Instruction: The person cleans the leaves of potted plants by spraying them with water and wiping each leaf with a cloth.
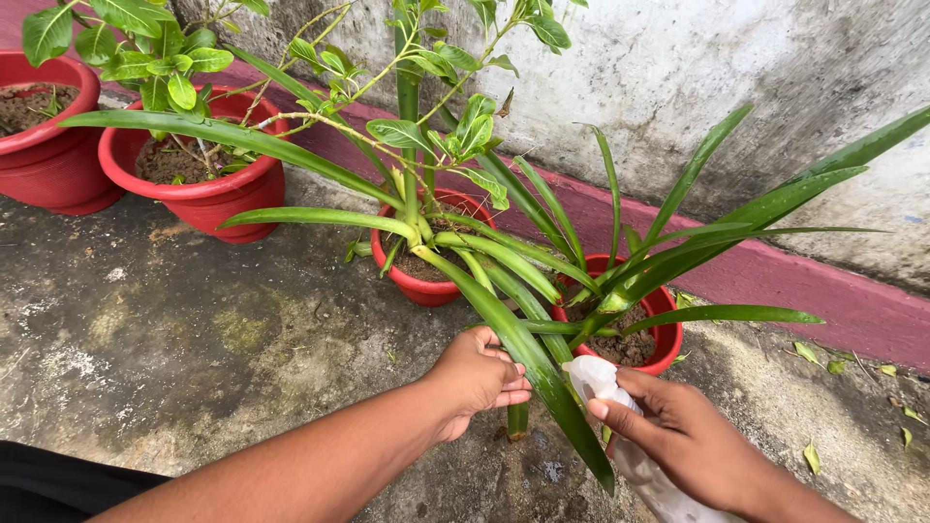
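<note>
My left hand [477, 376] grips a long green strap leaf [539, 373] near its lower half, fingers curled round it. My right hand [686, 436] holds a crumpled white cloth [593, 376] pressed against the same leaf just to the right. The leaf arches down from a plant in a red pot [429, 289] and its tip hangs near the ground between my hands. A second red pot [666, 341] with similar long leaves stands just beyond my right hand.
Two larger red pots [203, 199] [50, 169] with leafy shrubs stand at the far left. A stained grey wall [697, 87] with a maroon base band [775, 281] runs behind. The concrete floor [194, 339] is mossy, with fallen leaves [810, 455] at right.
</note>
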